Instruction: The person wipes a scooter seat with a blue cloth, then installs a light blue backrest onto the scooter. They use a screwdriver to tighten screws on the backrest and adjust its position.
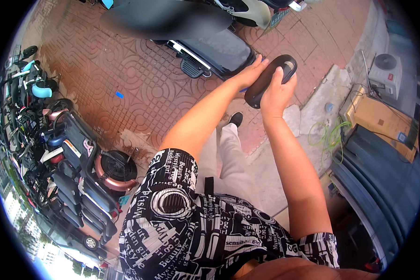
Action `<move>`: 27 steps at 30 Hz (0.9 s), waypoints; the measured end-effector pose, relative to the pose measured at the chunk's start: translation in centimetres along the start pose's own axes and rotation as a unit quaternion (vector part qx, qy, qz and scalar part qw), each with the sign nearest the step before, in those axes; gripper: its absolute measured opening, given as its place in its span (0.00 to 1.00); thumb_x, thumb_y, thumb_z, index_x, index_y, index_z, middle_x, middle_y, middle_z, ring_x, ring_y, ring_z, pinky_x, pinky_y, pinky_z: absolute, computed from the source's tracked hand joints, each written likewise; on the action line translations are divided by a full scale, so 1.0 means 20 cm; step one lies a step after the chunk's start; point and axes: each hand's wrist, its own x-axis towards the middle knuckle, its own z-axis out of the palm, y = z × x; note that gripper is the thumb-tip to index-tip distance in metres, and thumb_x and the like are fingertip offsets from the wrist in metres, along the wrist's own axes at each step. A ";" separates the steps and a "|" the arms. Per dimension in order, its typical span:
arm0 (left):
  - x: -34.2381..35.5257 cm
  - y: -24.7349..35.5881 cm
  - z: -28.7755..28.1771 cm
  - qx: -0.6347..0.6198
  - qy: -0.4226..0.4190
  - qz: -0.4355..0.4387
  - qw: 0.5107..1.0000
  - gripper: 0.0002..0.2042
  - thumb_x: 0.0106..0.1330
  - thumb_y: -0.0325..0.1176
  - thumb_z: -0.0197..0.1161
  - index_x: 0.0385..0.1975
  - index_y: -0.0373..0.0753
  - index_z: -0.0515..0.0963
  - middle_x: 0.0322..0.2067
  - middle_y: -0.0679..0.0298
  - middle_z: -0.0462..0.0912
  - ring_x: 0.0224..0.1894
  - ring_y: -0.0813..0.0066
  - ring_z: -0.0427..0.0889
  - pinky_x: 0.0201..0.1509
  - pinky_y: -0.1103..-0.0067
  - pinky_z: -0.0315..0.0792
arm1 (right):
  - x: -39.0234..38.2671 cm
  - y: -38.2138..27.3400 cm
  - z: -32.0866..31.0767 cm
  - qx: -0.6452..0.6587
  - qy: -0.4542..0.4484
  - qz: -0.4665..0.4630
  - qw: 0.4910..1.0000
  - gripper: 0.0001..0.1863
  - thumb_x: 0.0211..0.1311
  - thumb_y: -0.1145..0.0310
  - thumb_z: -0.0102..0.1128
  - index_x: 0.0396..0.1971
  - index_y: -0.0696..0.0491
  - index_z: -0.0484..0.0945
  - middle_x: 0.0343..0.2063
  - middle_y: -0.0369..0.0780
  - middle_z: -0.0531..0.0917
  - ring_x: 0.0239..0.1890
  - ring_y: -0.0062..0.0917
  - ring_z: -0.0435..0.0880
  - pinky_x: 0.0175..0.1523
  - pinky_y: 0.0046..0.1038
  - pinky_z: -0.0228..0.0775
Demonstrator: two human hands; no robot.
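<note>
**Black rounded piece held between two hands above a paved walkway, seen from the wearer's head**

The black rounded piece (269, 83), an elongated oval with a paler patch near its upper end, is suspended in front of the wearer, at the near corner of a dark glossy panel (219, 49). The right grip (278, 97) is clamped on its right side: the thumb lies across the upper surface, while the other fingers pass beneath and are largely concealed. The left grip (250, 76) lies along the opposite side with fingers extended; because the piece overlaps the hand, it cannot be told whether these fingers close on it or merely rest against it. The underside of the piece is turned away from view. Small traces of blue show at its left margin, too slight to identify.

At the top, a blurred grey-black form (168, 17) obscures part of the panel and paving (140, 70), and the vehicle parts beside it are cut off by the frame. A dark shoe (236, 119) appears below the hands; its pair cannot be made out. At left, parked scooters (81, 184) overlap so closely that single machines are hard to separate. At right, a cardboard box (382, 116) lies partly under cables, near a loose green cord (330, 135). The fisheye rim darkens all corners.
</note>
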 end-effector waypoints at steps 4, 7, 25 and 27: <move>0.18 0.01 -0.01 -0.055 0.013 -0.015 0.998 0.43 0.71 0.59 0.44 0.71 0.33 0.36 0.70 0.47 0.50 0.72 0.60 0.51 0.71 0.74 0.51 | -0.03 -0.03 0.05 0.034 0.013 -0.028 0.999 0.20 0.69 0.58 0.51 0.49 0.61 0.69 0.41 0.41 0.77 0.41 0.25 0.75 0.48 0.28 0.68; 0.08 0.01 0.00 -0.074 0.036 0.072 0.994 0.44 0.70 0.58 0.47 0.72 0.32 0.35 0.71 0.47 0.49 0.73 0.60 0.49 0.72 0.73 0.50 | -0.02 -0.02 0.03 0.028 0.005 -0.020 0.999 0.22 0.69 0.59 0.51 0.51 0.62 0.67 0.43 0.45 0.76 0.44 0.29 0.75 0.51 0.30 0.67; -0.33 0.15 -0.21 0.572 0.090 0.310 0.754 0.25 0.66 0.40 0.56 0.64 0.52 0.66 0.44 0.66 0.82 0.56 0.67 0.75 0.70 0.51 0.46 | -0.02 0.00 0.00 0.021 -0.001 0.021 1.000 0.25 0.70 0.59 0.51 0.58 0.62 0.64 0.48 0.46 0.74 0.47 0.30 0.75 0.54 0.30 0.67; -0.26 0.05 -0.25 0.614 0.101 0.334 0.708 0.26 0.64 0.42 0.59 0.64 0.55 0.67 0.52 0.72 0.79 0.62 0.70 0.70 0.71 0.56 0.47 | -0.02 -0.02 0.00 0.013 -0.002 0.020 1.000 0.24 0.70 0.60 0.51 0.58 0.62 0.64 0.48 0.45 0.75 0.46 0.28 0.75 0.53 0.29 0.67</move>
